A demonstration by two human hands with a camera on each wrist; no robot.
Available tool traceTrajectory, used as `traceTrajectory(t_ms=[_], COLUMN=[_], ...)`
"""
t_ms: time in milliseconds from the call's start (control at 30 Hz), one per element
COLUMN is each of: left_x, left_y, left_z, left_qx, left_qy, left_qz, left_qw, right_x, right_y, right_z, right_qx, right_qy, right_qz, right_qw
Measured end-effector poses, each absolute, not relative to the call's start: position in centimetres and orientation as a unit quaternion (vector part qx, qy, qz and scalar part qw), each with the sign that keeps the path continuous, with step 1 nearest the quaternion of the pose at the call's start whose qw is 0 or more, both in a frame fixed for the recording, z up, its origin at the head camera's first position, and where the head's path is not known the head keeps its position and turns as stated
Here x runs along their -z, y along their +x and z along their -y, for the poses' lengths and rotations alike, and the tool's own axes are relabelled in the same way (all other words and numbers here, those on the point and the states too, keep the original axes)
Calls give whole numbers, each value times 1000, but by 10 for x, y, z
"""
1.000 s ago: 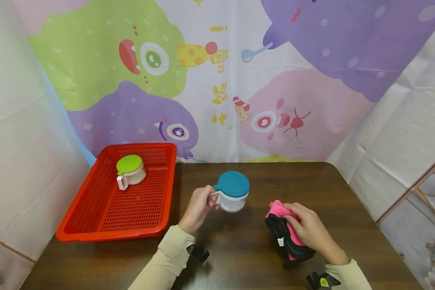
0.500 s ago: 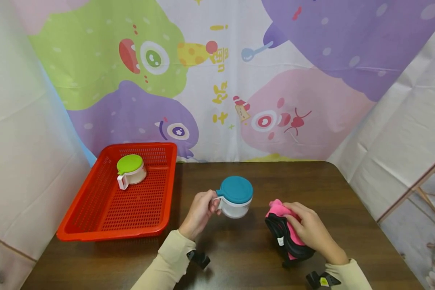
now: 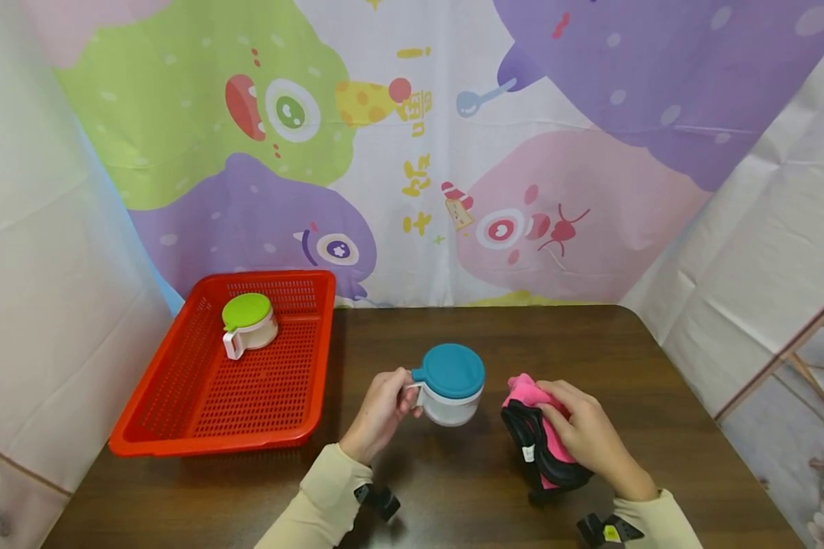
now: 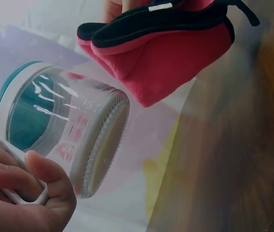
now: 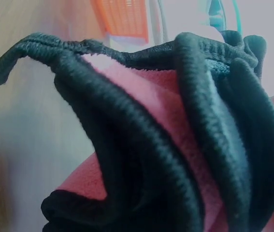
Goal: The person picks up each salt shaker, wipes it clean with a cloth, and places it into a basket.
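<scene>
My left hand [image 3: 381, 412] grips the white handle of a clear seasoning jar [image 3: 453, 374] with a teal-blue lid. It is held above the table, and the left wrist view shows the see-through body of the jar [image 4: 54, 116] and fingers curled through the handle. To its right, my right hand [image 3: 587, 435] pinches a folded pink cloth [image 3: 555, 446] with black edging and a small white tag. In the right wrist view the folds of the cloth [image 5: 151, 96] fill most of the picture. A gap separates jar and cloth.
At the left of the brown wooden table [image 3: 522, 335] stands a red perforated basket [image 3: 213, 444]. Inside it sits a similar jar with a green lid [image 3: 249, 313]. A cartoon-printed curtain [image 3: 398, 267] hangs behind the table's back edge.
The jar in my left hand has come a little to the right and nearer to me, closer to the cloth. My right hand has barely moved with the cloth.
</scene>
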State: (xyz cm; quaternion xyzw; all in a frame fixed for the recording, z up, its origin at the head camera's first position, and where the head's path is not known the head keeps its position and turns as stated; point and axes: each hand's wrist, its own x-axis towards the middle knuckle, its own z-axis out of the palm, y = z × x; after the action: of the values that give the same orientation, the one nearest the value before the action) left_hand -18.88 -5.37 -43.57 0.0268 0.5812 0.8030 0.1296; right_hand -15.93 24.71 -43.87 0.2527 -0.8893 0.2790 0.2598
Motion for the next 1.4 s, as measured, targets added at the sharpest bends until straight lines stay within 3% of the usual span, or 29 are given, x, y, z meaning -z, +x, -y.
traceTrajectory(t_ms=[1400], left_x=[416], left_y=[-181], left_z=[23], left_qx=[-836], left_qy=[0], left_qz=[-537], left_qw=[112], right_x=[416], right_y=[-154], right_z=[-207], right_qx=[-344], right_qy=[249], right_qz=[847], right_qw=[320])
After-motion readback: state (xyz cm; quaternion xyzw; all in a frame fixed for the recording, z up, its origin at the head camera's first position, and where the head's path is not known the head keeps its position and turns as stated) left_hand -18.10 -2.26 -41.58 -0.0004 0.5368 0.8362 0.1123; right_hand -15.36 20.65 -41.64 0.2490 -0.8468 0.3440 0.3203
